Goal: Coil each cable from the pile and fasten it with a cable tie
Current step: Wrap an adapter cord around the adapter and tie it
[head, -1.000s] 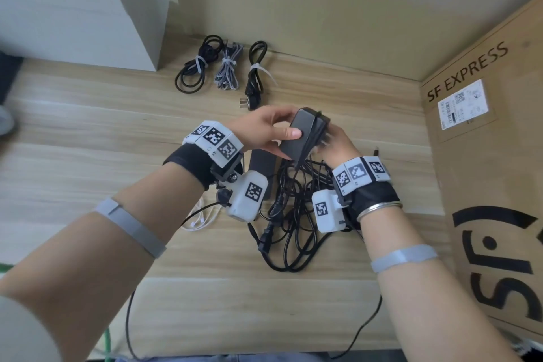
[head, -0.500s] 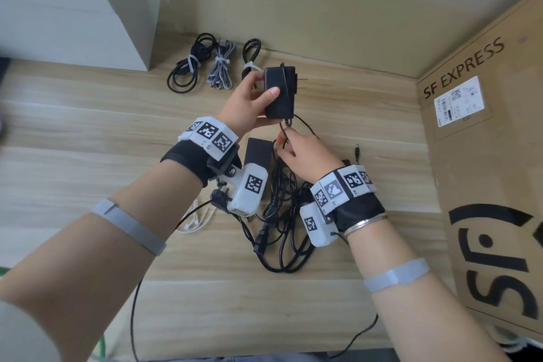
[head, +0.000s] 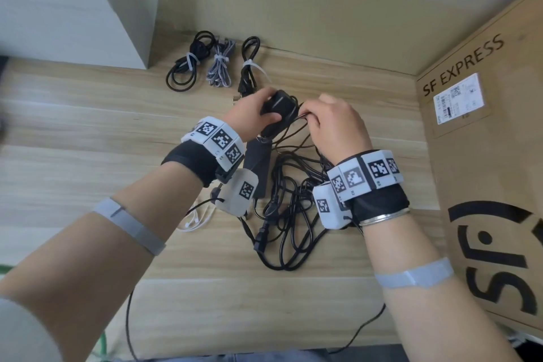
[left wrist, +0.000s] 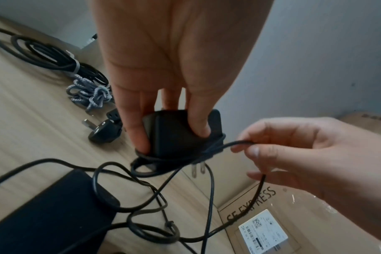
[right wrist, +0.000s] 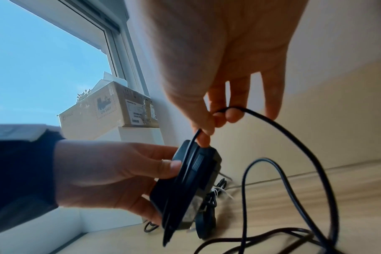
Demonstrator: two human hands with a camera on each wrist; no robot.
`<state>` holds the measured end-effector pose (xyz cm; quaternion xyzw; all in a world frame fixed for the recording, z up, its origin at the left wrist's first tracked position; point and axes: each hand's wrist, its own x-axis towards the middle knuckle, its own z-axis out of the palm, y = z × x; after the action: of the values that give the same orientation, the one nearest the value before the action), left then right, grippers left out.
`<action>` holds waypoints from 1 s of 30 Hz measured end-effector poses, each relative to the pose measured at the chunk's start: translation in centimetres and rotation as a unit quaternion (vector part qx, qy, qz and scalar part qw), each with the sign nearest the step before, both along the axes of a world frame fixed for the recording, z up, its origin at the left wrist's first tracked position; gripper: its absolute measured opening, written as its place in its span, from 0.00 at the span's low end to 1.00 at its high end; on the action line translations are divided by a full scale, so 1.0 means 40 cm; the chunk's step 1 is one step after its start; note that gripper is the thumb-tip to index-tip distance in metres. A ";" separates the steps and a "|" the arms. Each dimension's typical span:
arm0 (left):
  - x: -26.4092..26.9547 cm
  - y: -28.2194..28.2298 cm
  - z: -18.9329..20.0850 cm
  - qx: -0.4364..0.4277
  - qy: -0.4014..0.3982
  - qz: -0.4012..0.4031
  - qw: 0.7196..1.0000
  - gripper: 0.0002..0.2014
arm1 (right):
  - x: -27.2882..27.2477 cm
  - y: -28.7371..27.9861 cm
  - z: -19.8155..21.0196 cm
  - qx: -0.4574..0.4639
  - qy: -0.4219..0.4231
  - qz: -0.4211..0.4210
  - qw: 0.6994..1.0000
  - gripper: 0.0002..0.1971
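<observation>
- The wooden tabletop [head: 88, 132] is pale, with long straight grain bands running across it; it meets a plain beige wall at the back.
- A brown corrugated cardboard box [head: 484, 185] stands at the right edge, flat-sided, printed "SF EXPRESS" in black, with a white shipping label [head: 458, 98] stuck on its face.
- A white box-shaped cabinet [head: 73, 6] with smooth matte sides sits at the back left corner.
- The pile of cables [head: 288, 214] lies between the two forearms: thin, glossy black cords in loose overlapping loops, with a flat rectangular black power brick [head: 258, 161] at its left side, partly under the left wrist.
- The left hand [head: 249, 117] grasps a small black power adapter [head: 280, 107] above the pile, thumb on one broad face and fingers on the other. The adapter is a smooth, rounded plastic block with two flat metal prongs [left wrist: 198, 169].
- The right hand [head: 335, 126] pinches the adapter's thin round black cord [left wrist: 235, 143] between thumb and fingertips, just beside the adapter; a few turns of the cord lie wrapped around the adapter's body.
- Three finished bundles lie in a row near the back wall, well apart from the pile: a black coiled cable [head: 188, 67], a grey braided cable [head: 220, 66] with a woven texture, and a black power cord [head: 249, 67], each cinched with a white cable tie.
- A thin white cable [head: 195, 219] lies in small loops on the tabletop by the left wrist.
</observation>
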<state>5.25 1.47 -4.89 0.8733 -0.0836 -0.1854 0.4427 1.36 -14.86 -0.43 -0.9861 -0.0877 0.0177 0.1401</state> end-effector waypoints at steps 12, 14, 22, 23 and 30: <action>-0.031 0.030 0.004 -0.249 0.189 -0.083 0.946 0.14 | 0.033 -0.028 -0.059 0.159 0.071 -0.086 0.981 0.12; -0.035 0.023 0.009 -0.301 0.202 -0.056 0.930 0.17 | 0.028 -0.023 -0.083 0.176 0.101 -0.096 0.974 0.12; -0.027 0.005 0.035 -0.447 0.166 0.063 0.877 0.12 | -0.017 0.018 -0.117 0.170 0.199 -0.047 0.964 0.14; -0.020 0.004 0.040 -0.466 0.160 0.083 0.866 0.10 | -0.023 0.021 -0.124 0.154 0.212 -0.038 0.964 0.14; 0.012 0.000 0.018 -0.331 0.052 0.135 0.932 0.10 | -0.044 0.035 -0.104 0.007 0.178 0.042 0.983 0.13</action>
<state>5.73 1.47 -4.16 0.6693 0.0015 -0.1309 0.7313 -0.39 -13.46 -4.59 -0.9614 -0.1033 0.1985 0.1599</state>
